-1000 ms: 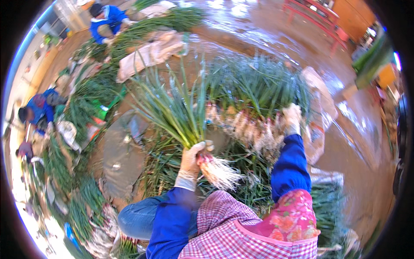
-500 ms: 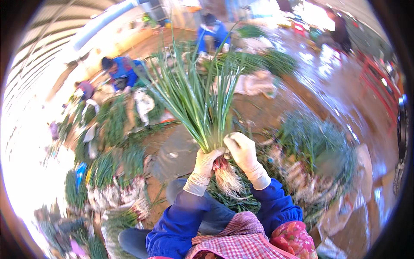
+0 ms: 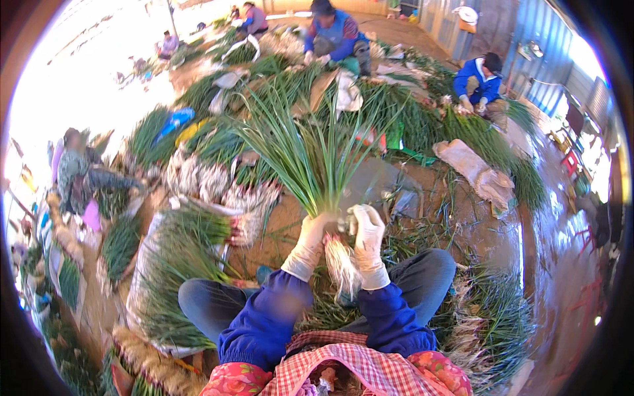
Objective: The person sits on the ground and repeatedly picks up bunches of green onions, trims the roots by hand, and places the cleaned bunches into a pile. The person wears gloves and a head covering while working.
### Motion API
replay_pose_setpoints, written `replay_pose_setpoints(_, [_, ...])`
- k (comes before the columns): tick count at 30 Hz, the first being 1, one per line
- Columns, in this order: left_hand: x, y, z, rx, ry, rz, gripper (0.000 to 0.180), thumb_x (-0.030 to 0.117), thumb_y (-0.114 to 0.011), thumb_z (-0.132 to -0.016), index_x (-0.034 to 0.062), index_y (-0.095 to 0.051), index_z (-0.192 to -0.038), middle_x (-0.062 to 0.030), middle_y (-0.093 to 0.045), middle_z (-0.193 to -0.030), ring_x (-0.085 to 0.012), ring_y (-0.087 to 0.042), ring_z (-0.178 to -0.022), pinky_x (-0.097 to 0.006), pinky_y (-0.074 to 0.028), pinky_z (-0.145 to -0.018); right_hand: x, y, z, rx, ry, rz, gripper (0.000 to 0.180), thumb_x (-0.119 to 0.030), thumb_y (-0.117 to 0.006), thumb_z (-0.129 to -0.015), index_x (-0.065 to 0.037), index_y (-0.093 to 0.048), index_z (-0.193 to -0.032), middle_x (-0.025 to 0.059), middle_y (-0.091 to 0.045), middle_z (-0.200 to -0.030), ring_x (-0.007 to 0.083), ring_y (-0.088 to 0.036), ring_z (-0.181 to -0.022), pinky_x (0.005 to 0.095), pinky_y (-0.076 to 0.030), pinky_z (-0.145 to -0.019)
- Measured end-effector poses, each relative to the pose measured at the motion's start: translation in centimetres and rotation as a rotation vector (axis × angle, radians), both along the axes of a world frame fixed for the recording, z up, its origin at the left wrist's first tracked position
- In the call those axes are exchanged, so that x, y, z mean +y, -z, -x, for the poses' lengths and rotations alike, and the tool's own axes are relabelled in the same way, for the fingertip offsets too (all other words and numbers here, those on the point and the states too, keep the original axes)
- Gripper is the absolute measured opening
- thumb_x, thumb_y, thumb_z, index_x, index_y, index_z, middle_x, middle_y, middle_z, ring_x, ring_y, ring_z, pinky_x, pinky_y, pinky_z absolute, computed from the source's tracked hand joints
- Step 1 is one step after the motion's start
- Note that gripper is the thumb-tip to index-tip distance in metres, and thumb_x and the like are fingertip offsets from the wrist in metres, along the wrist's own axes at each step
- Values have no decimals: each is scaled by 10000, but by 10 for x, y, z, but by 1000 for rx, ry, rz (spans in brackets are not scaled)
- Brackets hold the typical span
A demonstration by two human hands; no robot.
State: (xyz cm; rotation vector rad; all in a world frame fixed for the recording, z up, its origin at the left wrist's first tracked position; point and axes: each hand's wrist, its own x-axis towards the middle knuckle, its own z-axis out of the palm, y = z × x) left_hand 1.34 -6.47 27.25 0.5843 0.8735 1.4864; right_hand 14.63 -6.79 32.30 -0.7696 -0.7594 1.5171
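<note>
A bunch of green onions [image 3: 300, 165] stands before me, its long leaves fanning up and outward. My left hand [image 3: 313, 239], in a pale glove, is closed round the bunch just above its white roots [image 3: 341, 267], which hang below the fist. Close by on the right is my right hand [image 3: 368, 234], also in a pale glove. Its fingers are curled in beside the stalks, and what they hold, if anything, cannot be made out. A blurred spot covers part of the gap between the hands.
Loose onions with roots [image 3: 472, 317] lie by my right knee. More bunches [image 3: 181, 264] rest on sheeting at my left. A rolled beige sack [image 3: 475, 171] lies ahead on the right. Several people sit among the onion heaps, one in a blue jacket [image 3: 479, 82] at the far right.
The view has swung left, bringing more heaps and people into sight. My left hand still grips the onion bunch; my right hand has drawn slightly away from the stalks, fingers curled.
</note>
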Motion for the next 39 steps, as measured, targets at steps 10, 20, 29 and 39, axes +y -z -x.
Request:
replay_pose_setpoints(10, [-76, 19, 80, 174, 913, 416, 191, 186, -625, -818, 0, -665, -838, -108, -676, -691, -172, -637, -543, -274, -524, -503, 4, 36, 11, -1679, -470, -1604, 886, -264, -733, -673, -118, -335, -1452, 106, -331, -1502, 309, -321, -1372, 529, -230, -1120])
replay_pose_setpoints(20, [20, 90, 124, 149, 142, 330, 294, 206, -523, -974, 28, -561, -1204, -90, -632, -1060, -227, -599, -981, -354, -497, -894, 39, 75, 24, -1053, 495, -466, 432, 22, -651, -747, -52, -582, -1167, 155, -668, -943, 226, -669, -795, 302, -541, -713])
replay_pose_setpoints(29, [72, 83, 45, 243, 192, -103, 316, 80, -662, -822, 42, -617, -1133, -55, -657, -1054, -144, -600, -964, -321, -494, -793, 67, 132, 3, -718, -504, 28, 238, -63, -648, -752, 20, -632, -975, 41, -624, -768, 144, -593, -689, 279, -483, -642])
replay_pose_setpoints(39, [105, -76, 155, 56, -132, -281, 123, -36, -625, -779, 69, -631, -843, -19, -627, -761, -107, -570, -659, -251, -484, -646, 53, 125, -44, -235, -753, 29, 352, -105, -657, -732, 31, -613, -1054, 62, -620, -817, 154, -594, -683, 290, -485, -676])
